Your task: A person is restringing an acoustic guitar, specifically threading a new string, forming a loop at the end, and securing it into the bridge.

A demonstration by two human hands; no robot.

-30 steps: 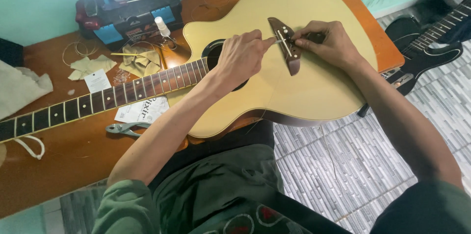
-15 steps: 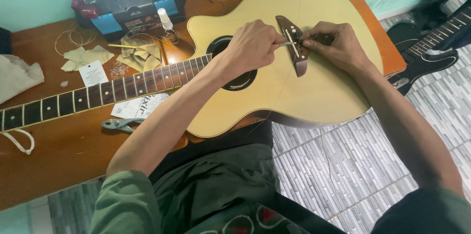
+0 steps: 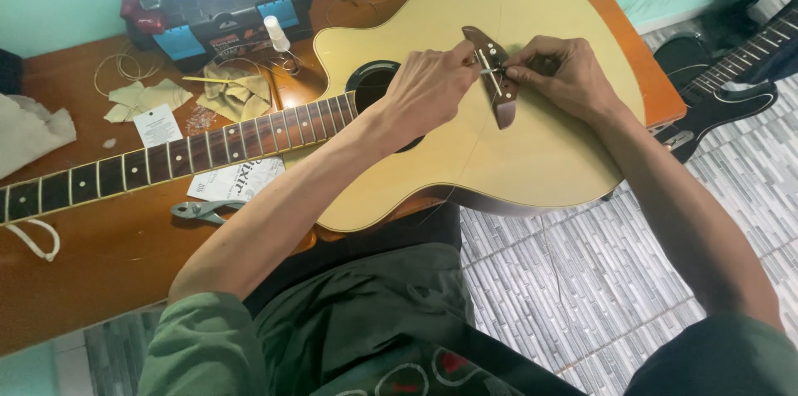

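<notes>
pinching, perhaps pin, both hands [image 3: 432, 84] [image 3: 559, 76] at guitar bridge [image 3: 497, 80]; toolbox [image 3: 224, 9] shut.

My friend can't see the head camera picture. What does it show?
Two bare hands, left hand and right hand, meet at the dark bridge of a pale acoustic guitar lying on a brown table. Pliers lie beside its neck.

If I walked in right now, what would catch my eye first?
A pale yellow acoustic guitar lies flat on a wooden table, its neck running off to the left. Both hands meet at its dark bridge: the left hand and right hand pinch something small there. Grey pliers lie below the neck.
</notes>
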